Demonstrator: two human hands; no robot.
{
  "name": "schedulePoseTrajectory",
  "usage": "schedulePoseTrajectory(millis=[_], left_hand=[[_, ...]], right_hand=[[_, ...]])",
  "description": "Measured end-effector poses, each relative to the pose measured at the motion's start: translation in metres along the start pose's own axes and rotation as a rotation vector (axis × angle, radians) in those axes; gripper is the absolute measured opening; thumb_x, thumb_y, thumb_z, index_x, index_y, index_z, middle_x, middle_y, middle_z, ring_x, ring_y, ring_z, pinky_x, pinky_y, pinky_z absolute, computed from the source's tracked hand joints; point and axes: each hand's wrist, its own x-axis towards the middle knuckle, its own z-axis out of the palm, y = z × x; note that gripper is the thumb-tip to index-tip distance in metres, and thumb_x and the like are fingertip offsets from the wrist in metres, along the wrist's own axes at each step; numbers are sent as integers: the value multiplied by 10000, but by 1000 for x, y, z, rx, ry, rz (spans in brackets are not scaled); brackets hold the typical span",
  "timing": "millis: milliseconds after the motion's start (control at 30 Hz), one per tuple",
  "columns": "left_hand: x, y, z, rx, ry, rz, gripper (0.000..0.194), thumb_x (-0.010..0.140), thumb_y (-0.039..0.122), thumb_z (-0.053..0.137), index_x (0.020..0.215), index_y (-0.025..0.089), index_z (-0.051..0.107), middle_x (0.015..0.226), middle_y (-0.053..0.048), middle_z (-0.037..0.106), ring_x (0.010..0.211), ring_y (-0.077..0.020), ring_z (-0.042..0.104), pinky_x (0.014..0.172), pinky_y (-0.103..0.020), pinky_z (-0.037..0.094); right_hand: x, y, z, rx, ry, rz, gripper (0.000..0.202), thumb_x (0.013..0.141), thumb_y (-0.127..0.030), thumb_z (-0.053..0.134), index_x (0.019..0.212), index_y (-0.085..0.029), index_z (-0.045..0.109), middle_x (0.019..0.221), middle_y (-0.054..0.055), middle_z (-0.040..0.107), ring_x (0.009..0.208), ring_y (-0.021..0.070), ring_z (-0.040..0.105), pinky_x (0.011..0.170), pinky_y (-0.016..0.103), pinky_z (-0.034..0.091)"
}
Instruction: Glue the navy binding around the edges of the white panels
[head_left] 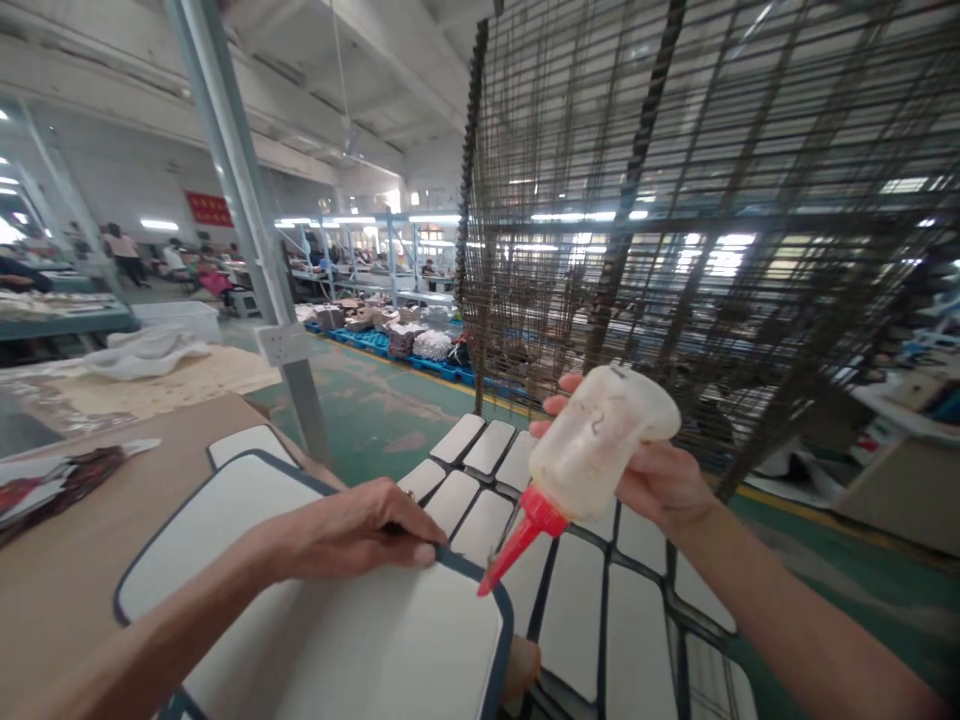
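My left hand [367, 530] pinches the far edge of a white rounded panel [360, 640] with dark blue edging, thumb on top. My right hand [667, 480] is wrapped round a cloudy squeeze bottle [600, 430], tilted so its red nozzle [517, 550] points down and left. The nozzle tip is at the panel's blue edge near its right corner; whether they touch I cannot tell. Beneath the left forearm, another edged white panel [225, 510] lies further left. A tan rounded thing [521, 665] shows beside the panel's right edge, its kind unclear.
Several white rectangular pieces [570, 610] lie in rows on the right. Behind them rises a tall wire rack [555, 200]. A brown table surface [82, 600] is at left, with a metal post [247, 200] beyond. People and blue pallets [367, 340] are further back.
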Motion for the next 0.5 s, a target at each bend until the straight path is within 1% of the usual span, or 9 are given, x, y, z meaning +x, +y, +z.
schedulePoseTrajectory(millis=[67,133,267,367,500], left_hand=[[6,6,-3,1,-49,11,388,854,434,510,848,126,745,652,-31,655,598,-153,554,565,-192,426],[10,12,-4,0,-80,17,395,856,441,504,873,135,752,636,-28,645,609,-161,557,577,-195,434],[14,19,-4,21,-121,-9,394,878,401,481,1026,133,729,704,-32,654,717,-188,583,628,-199,437],[14,22,-1,17,-136,-28,392,886,376,475,1057,121,718,750,-38,661,751,-195,585,650,-204,432],[13,20,3,-14,-139,-4,395,893,373,467,1081,124,709,733,-44,660,737,-193,582,645,-209,433]], right_hand=[[1,-1,-4,-3,-32,-6,661,462,-253,793,1092,-147,626,992,124,717,907,332,675,810,511,503],[3,-3,-7,1,-58,7,669,468,-251,789,1104,-137,618,984,131,716,894,336,677,804,516,503],[7,-5,-7,-23,-107,24,640,477,-245,788,1089,-159,619,964,119,717,875,327,677,779,522,507],[10,-4,-8,-38,-143,8,577,507,-258,792,1051,-148,635,965,123,715,871,321,677,759,491,524],[13,-1,-14,-27,-179,6,551,538,-288,811,1045,-151,646,957,107,721,872,315,683,742,456,547]])
